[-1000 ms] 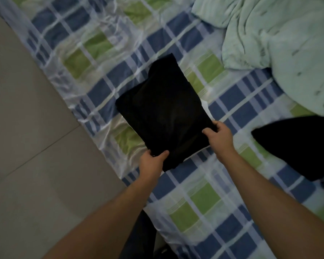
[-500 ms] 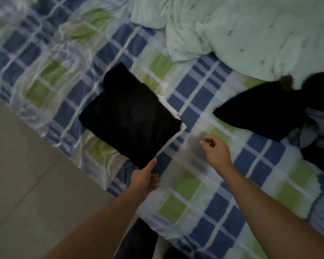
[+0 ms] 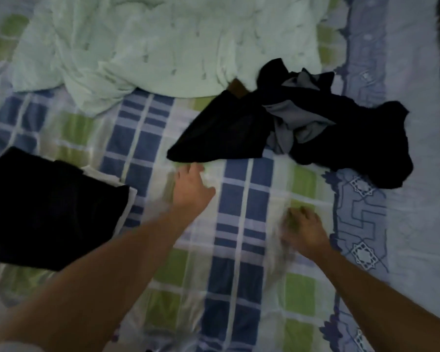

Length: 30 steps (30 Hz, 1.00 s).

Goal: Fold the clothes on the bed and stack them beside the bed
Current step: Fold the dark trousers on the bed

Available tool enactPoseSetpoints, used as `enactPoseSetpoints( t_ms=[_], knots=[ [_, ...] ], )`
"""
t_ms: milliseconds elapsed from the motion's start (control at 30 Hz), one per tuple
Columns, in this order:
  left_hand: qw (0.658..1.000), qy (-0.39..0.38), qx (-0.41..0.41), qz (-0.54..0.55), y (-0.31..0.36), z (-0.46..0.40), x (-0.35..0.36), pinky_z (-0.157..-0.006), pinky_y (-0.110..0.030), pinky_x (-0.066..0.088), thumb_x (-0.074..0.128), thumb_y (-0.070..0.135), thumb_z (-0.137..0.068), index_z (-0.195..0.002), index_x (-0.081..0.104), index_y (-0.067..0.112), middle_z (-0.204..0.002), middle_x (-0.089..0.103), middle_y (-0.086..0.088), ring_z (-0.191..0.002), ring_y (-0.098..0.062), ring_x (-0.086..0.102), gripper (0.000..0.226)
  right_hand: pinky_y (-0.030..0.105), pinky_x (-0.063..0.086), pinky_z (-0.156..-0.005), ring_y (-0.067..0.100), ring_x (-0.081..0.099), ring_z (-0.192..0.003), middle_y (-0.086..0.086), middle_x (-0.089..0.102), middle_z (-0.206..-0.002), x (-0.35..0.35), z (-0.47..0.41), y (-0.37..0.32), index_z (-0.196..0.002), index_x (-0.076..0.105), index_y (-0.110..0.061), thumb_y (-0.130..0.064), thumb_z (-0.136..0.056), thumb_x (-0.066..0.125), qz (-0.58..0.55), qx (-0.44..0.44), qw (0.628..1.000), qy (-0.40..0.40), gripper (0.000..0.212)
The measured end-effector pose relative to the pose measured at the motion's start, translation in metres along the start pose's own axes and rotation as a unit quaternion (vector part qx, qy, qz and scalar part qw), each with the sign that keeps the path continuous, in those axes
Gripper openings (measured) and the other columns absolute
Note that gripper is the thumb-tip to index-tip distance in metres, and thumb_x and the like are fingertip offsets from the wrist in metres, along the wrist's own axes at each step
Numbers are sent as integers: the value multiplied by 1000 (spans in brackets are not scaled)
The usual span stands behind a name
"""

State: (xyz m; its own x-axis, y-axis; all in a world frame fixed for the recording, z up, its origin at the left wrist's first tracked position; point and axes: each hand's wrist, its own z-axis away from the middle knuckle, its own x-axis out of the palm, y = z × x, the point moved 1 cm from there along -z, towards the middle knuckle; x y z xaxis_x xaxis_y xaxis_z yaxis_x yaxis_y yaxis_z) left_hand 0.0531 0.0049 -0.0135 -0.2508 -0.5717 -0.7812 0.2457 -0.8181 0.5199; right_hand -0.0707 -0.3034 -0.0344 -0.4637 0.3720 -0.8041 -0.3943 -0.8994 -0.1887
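A folded black garment point(image 3: 48, 212) lies at the left on the checked bedsheet point(image 3: 244, 207), with a white edge showing under its right side. A loose heap of dark clothes point(image 3: 315, 138) with a grey piece point(image 3: 297, 120) in it lies at the upper right. Its nearest black piece point(image 3: 221, 133) reaches toward me. My left hand point(image 3: 191, 186) stretches out just short of that piece, fingers extended and empty. My right hand point(image 3: 302, 227), blurred, hovers over the sheet lower right with fingers loosely bent, holding nothing.
A crumpled pale green blanket point(image 3: 163, 44) covers the far part of the bed. A light blue patterned cloth point(image 3: 366, 224) runs along the right side. A small brown item point(image 3: 236, 88) peeks out between blanket and clothes heap.
Both hands let go of the folded black garment, which now lies at the left. The view swung right, and both hands moved toward the heap of dark clothes.
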Motion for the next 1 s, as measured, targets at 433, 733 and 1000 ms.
enactPoseSetpoints(
  t_ms=[433,733,1000],
  knots=[
    [942,-53,66,-324,23,-108,-3,-98,-56,49,53,18,-97,-155,32,29,-140,46,-18,-121,-43,51,63,78,22,-112,49,-15,-153,6,-22,-168,40,-27,14,-161,2,-34,-49,-76,84,40,31,996,-70,119],
    [986,-96,118,-72,44,49,52,-78,-35,53,56,17,-98,-122,65,11,-105,66,-11,-90,-24,65,26,80,19,-112,51,-20,-151,10,-24,-168,26,-20,2,-163,2,-29,-35,-82,82,23,45,995,-88,114],
    [973,-132,-45,183,89,184,49,-48,-19,33,52,10,-94,-67,48,23,-55,50,10,-52,-9,45,30,58,28,-115,46,16,-152,20,20,-167,5,11,-1,-153,38,-16,-43,-95,61,-92,-22,994,-55,68]
  ],
)
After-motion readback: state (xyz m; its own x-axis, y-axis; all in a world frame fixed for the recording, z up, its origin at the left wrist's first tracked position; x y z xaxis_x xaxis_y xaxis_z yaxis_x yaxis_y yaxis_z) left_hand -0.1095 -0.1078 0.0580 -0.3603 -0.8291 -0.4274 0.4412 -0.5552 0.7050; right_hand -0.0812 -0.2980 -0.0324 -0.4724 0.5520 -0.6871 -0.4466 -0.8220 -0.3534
